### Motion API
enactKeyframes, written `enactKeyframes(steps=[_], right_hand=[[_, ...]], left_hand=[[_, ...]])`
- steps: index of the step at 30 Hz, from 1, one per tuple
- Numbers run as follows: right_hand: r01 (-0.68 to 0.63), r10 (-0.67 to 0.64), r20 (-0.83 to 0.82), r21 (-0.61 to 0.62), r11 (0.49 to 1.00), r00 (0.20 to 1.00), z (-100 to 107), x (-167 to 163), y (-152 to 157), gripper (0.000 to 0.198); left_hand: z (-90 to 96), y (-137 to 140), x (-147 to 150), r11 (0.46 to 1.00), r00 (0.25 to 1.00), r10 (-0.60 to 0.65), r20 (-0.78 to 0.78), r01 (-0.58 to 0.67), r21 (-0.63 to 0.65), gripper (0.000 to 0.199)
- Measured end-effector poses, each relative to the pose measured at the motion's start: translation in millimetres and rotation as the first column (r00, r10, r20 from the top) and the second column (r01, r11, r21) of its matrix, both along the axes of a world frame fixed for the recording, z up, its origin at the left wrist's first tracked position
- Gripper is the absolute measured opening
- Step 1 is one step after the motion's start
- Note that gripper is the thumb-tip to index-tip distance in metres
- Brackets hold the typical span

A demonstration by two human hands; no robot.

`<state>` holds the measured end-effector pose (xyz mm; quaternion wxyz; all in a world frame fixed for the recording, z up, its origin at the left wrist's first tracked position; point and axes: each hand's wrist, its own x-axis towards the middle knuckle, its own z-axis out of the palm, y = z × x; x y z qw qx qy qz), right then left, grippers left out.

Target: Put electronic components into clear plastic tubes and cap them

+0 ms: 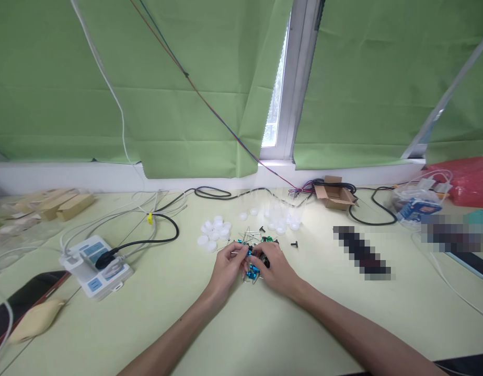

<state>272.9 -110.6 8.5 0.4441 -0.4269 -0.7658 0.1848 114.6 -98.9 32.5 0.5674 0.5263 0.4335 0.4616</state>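
My left hand (227, 265) and my right hand (279, 267) meet over a small pile of parts on the pale table. Between my left thumb and fingers is a small blue part (249, 252); its kind is too small to tell. The fingers of my right hand are curled in from the other side, and what they grip is mostly hidden. More blue parts (253, 271) with thin metal wires lie just below my fingers. Behind the hands are thin metal rods (247, 234) and green parts (267, 239). Two black T-shaped pieces lie close by, one (294, 244) to the right.
White round caps (214, 234) lie left of the pile, and clear containers with white bases (280, 228) stand behind it. A power strip (95, 266) with cables is at left. An open cardboard box (334, 197) and a black cable (212, 194) lie along the back.
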Motion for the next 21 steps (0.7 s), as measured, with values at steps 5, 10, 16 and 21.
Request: enactKeyframes(steps=[5, 10, 16, 21], right_hand=[[0.005, -0.005, 0.017, -0.004, 1.000, 1.000, 0.2, -0.4, -0.2, 0.007], [0.008, -0.008, 0.016, 0.006, 1.000, 1.000, -0.3, -0.6, -0.5, 0.007], [0.003, -0.003, 0.000, 0.019, 1.000, 1.000, 0.0, -0.4, -1.2, 0.005], [0.004, -0.004, 0.003, 0.018, 1.000, 1.000, 0.4, -0.3, -1.4, 0.004]], left_hand=[[0.3, -0.6, 0.3, 1.000, 1.000, 0.003, 0.010, -0.003, -0.005, 0.029], [1.4, -1.4, 0.6, 1.000, 1.000, 0.008, -0.005, -0.008, -0.012, 0.029], [1.1, -1.4, 0.3, 1.000, 1.000, 0.009, -0.025, -0.010, -0.008, 0.029], [0.3, -1.2, 0.6, 1.000, 1.000, 0.008, -0.018, -0.008, -0.009, 0.029]])
